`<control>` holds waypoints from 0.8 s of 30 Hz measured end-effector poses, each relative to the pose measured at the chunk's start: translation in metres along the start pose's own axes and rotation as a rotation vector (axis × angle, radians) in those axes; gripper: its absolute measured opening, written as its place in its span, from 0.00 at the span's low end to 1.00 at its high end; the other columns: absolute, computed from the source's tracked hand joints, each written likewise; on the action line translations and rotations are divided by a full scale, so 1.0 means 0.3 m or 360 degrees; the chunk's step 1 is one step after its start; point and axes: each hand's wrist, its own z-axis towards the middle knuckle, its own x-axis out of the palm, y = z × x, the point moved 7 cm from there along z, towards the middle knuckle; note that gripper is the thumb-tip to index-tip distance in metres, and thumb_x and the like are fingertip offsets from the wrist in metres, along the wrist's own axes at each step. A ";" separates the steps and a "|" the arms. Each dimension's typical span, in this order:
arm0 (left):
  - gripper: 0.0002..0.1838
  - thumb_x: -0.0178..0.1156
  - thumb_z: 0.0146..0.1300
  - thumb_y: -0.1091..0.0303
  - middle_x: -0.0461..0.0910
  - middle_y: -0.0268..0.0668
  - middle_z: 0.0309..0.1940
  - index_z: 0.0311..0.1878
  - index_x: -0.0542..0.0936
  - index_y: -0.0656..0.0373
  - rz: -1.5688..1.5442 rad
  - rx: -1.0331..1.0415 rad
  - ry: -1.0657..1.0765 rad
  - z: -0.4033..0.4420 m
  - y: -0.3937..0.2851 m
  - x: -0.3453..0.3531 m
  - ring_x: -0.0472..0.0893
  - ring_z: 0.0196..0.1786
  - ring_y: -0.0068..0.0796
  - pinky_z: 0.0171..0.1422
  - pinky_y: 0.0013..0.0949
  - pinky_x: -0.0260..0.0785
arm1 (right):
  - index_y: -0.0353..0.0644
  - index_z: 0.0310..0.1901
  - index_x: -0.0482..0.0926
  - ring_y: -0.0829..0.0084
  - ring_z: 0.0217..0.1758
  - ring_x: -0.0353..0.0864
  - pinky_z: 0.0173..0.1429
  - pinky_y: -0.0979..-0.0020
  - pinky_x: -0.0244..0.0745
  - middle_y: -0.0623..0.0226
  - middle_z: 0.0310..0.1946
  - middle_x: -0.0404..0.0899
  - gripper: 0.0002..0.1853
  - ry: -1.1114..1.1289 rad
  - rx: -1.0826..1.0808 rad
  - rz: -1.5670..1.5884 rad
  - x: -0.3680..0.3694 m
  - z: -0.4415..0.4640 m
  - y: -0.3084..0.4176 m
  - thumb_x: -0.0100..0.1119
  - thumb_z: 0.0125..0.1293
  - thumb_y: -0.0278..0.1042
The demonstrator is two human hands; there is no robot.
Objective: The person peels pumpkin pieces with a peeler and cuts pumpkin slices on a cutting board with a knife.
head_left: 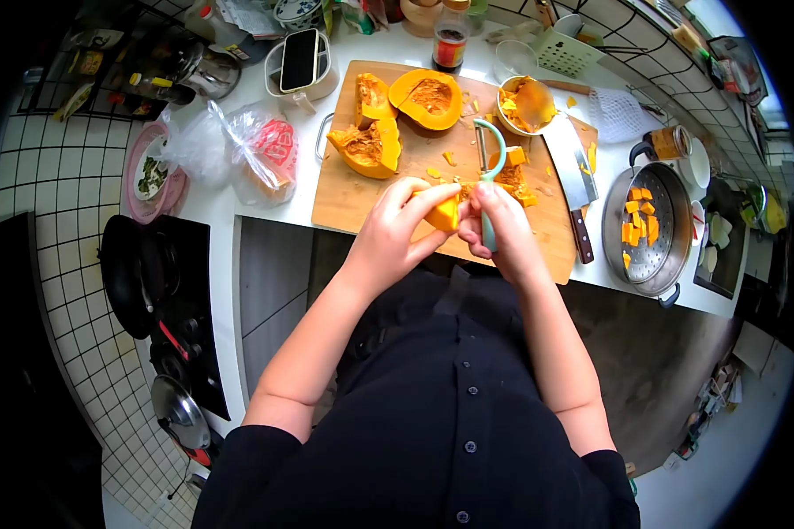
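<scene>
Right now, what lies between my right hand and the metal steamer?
In the head view, between your right hand and the steamer: the kitchen knife, on the cutting board, then white countertop.

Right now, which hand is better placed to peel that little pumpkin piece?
Probably the right hand: it holds the pale green peeler close beside the pumpkin piece. The left hand seems busy, with that piece in its grip.
</scene>
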 end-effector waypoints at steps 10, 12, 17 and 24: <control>0.27 0.63 0.58 0.74 0.72 0.43 0.52 0.61 0.68 0.65 -0.1044 -0.0597 -0.0078 -0.029 0.059 0.060 0.76 0.52 0.27 0.52 0.26 0.71 | 0.45 0.35 0.63 0.87 0.15 0.63 0.16 0.84 0.55 0.71 0.24 0.72 0.15 -0.0026 -0.0058 -0.0105 -0.029 0.008 0.011 0.64 0.62 0.35; 0.25 0.62 0.61 0.72 0.74 0.40 0.50 0.61 0.68 0.64 -0.1298 -0.0840 0.0043 -0.033 0.104 0.084 0.77 0.50 0.24 0.51 0.25 0.71 | 0.45 0.35 0.64 0.87 0.19 0.66 0.19 0.83 0.59 0.71 0.26 0.72 0.15 -0.0068 -0.0118 -0.0226 -0.039 0.013 0.013 0.64 0.61 0.35; 0.16 0.59 0.64 0.71 0.77 0.34 0.45 0.53 0.72 0.63 -0.1394 -0.1266 0.0173 -0.090 0.221 0.153 0.77 0.43 0.20 0.48 0.25 0.70 | 0.39 0.37 0.71 0.79 0.28 0.70 0.33 0.72 0.67 0.71 0.26 0.72 0.13 -0.0169 -0.0368 -0.0866 -0.086 0.032 -0.032 0.63 0.62 0.38; 0.18 0.63 0.62 0.70 0.78 0.41 0.46 0.52 0.72 0.65 -0.1131 -0.1558 -0.0099 -0.261 0.471 0.262 0.79 0.47 0.25 0.54 0.25 0.71 | 0.35 0.41 0.73 0.51 0.40 0.74 0.44 0.57 0.70 0.50 0.35 0.73 0.10 -0.1213 -0.0632 -0.1754 -0.532 -0.062 -0.081 0.55 0.62 0.32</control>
